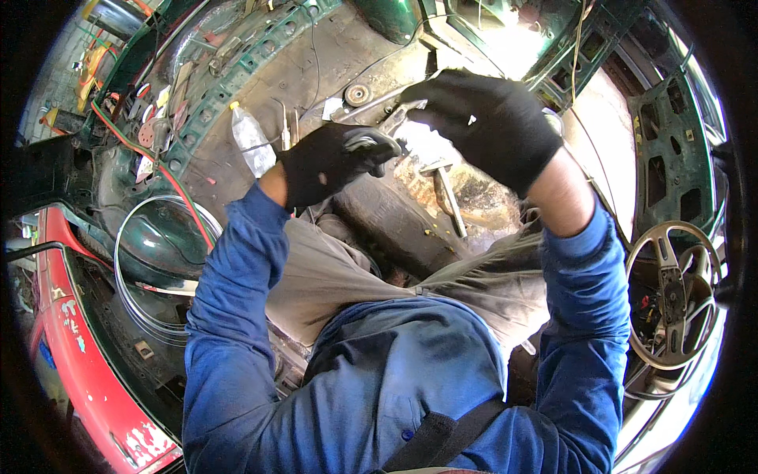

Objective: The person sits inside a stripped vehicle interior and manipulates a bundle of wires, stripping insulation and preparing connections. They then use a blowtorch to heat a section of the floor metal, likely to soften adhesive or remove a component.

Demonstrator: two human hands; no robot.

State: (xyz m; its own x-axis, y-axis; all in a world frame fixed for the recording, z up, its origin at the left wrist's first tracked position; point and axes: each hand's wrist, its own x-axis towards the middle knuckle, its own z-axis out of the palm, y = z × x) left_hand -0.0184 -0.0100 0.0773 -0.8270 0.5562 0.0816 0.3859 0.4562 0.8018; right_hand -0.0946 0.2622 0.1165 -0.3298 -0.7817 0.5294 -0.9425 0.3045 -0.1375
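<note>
Both my hands wear black gloves and are raised over the car's floor pan. My left hand (328,164) is closed, its fingers curled in; a grey patch shows at them, and I cannot make out what they hold. To its right, my right hand (493,122) bends its fingers down and inward. They close at the end of a narrow grey metal piece (392,120), whose kind is unclear. Below the right hand, a hammer (450,197) lies with its head toward the far side, on the brightly lit, rusty floor.
A clear plastic bottle (253,141) lies left of my left hand. Beyond are a round disc (358,95) and thin cables. A red hose (180,186) and coiled wire (126,268) are at left, a steering wheel (671,296) at right, and a red panel (87,355) at lower left.
</note>
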